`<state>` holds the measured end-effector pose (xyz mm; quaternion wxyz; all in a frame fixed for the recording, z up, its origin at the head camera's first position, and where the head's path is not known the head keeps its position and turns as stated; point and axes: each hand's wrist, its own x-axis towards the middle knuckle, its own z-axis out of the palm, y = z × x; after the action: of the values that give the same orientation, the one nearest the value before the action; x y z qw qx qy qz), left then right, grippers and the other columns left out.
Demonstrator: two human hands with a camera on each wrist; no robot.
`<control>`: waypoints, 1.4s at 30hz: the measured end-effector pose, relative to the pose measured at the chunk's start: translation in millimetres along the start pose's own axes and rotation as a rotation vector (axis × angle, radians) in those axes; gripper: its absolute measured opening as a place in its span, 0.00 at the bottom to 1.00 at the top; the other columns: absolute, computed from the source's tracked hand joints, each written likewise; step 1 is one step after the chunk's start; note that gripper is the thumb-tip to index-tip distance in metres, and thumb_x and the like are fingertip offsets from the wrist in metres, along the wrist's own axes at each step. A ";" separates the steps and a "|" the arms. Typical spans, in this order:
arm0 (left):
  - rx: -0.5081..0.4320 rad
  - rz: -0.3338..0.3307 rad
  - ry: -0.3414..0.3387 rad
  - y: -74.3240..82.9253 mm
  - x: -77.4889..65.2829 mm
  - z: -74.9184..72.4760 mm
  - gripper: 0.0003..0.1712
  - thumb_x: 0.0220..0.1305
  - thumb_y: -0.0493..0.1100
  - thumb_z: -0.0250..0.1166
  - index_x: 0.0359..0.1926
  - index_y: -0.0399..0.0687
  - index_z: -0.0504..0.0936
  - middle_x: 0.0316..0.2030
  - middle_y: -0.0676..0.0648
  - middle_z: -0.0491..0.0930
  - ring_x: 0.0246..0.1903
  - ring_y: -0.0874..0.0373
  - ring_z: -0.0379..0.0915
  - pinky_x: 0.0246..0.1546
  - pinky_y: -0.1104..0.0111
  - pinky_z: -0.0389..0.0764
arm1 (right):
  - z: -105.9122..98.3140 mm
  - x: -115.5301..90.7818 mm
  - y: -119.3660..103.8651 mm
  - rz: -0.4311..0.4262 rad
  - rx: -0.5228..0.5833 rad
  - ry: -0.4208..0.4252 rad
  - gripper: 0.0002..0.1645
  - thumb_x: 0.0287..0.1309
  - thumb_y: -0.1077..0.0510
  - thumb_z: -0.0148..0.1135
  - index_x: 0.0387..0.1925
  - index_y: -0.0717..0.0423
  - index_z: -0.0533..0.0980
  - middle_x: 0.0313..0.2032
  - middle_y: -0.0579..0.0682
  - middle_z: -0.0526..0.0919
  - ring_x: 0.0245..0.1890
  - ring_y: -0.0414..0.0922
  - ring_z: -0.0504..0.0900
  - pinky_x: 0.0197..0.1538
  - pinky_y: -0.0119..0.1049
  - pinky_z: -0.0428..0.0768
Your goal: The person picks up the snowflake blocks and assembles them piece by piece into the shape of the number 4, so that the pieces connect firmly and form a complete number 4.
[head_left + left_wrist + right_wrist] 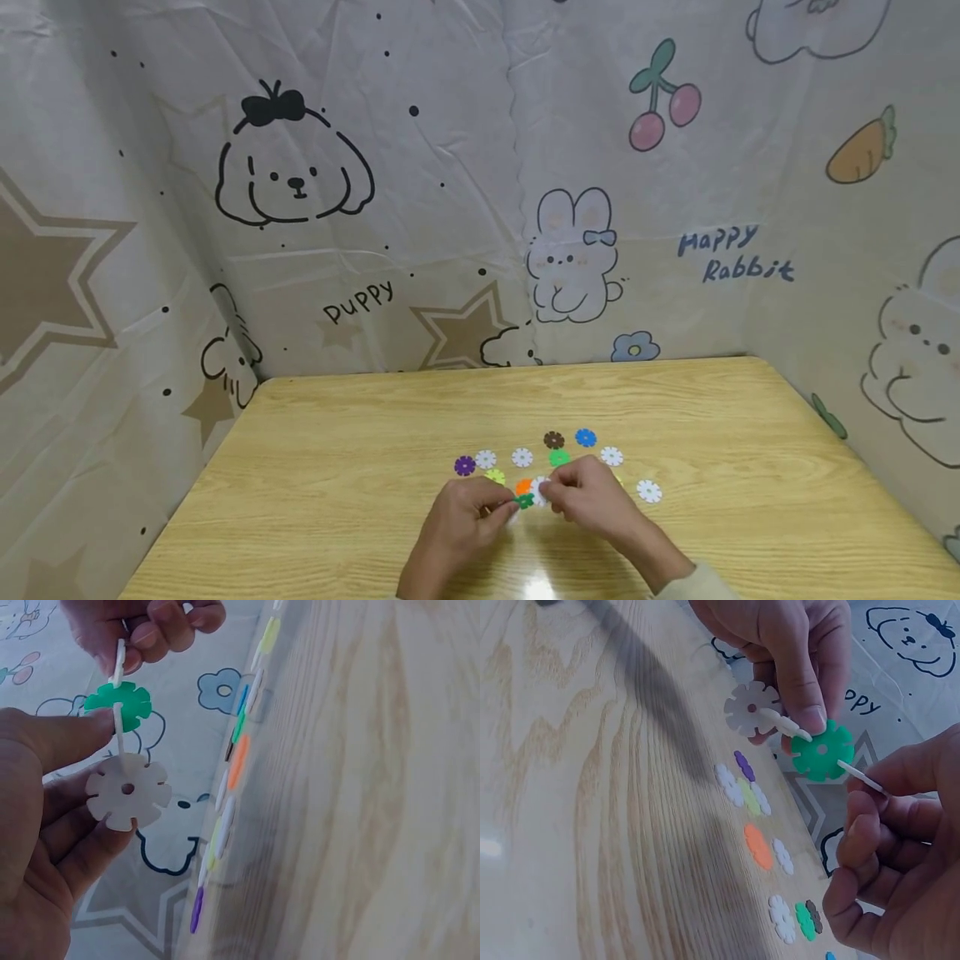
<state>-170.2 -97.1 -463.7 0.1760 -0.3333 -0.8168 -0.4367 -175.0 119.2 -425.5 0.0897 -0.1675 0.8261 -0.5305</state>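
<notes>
Right wrist view: a green notched disc (825, 762) is joining white notched discs (146, 796) above the wood-grain table (315, 467); the left hand (461, 512) is pinching this chain; the right hand (592, 497) is pinching its end white disc (539, 492); loose coloured discs (758, 847) are lying near.

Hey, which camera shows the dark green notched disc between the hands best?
The right wrist view: the dark green notched disc shows its face, with centre hole and notches. In the left wrist view, an edge-on white disc crosses its lower part; the head view shows it small and foreshortened.
</notes>
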 end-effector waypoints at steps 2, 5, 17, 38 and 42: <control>0.035 0.042 0.033 -0.2 0.9 1.2 0.05 0.53 0.31 0.75 0.27 0.44 0.88 0.27 0.53 0.85 0.25 0.72 0.73 0.26 0.79 0.76 | 0.4 0.5 -0.3 0.001 0.022 0.009 0.21 0.65 0.59 0.62 0.18 0.68 0.75 0.19 0.50 0.76 0.16 0.37 0.63 0.18 0.27 0.60; 0.089 0.102 0.076 -2.3 1.3 3.5 0.07 0.50 0.30 0.76 0.26 0.44 0.87 0.26 0.53 0.85 0.25 0.71 0.73 0.26 0.80 0.76 | 2.4 1.0 -0.2 0.000 0.040 0.034 0.21 0.64 0.61 0.62 0.18 0.71 0.75 0.16 0.47 0.74 0.15 0.36 0.62 0.18 0.27 0.59; 0.140 0.158 0.110 -5.9 -1.6 4.7 0.05 0.52 0.31 0.74 0.27 0.43 0.87 0.28 0.49 0.86 0.28 0.63 0.81 0.33 0.78 0.79 | 12.1 3.0 2.4 0.013 0.123 0.073 0.19 0.62 0.63 0.61 0.17 0.69 0.75 0.17 0.48 0.75 0.15 0.35 0.63 0.18 0.25 0.60; 0.175 0.181 0.180 -9.4 -1.5 4.5 0.05 0.52 0.30 0.73 0.27 0.42 0.86 0.29 0.49 0.86 0.28 0.60 0.83 0.34 0.76 0.81 | 22.7 9.0 0.1 0.046 0.108 0.147 0.19 0.61 0.62 0.61 0.18 0.70 0.75 0.14 0.45 0.71 0.13 0.35 0.61 0.16 0.25 0.56; 0.203 0.200 0.180 -9.9 -1.5 4.8 0.04 0.52 0.31 0.73 0.27 0.42 0.86 0.29 0.49 0.86 0.28 0.59 0.83 0.34 0.75 0.81 | 22.9 9.3 1.3 0.047 0.097 0.143 0.19 0.61 0.62 0.61 0.18 0.70 0.75 0.15 0.45 0.72 0.14 0.36 0.61 0.17 0.25 0.56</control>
<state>-176.0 -97.6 -473.1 0.3237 -0.3529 -0.8005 -0.3605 -176.4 96.8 -436.0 0.0512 -0.1052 0.8076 -0.5781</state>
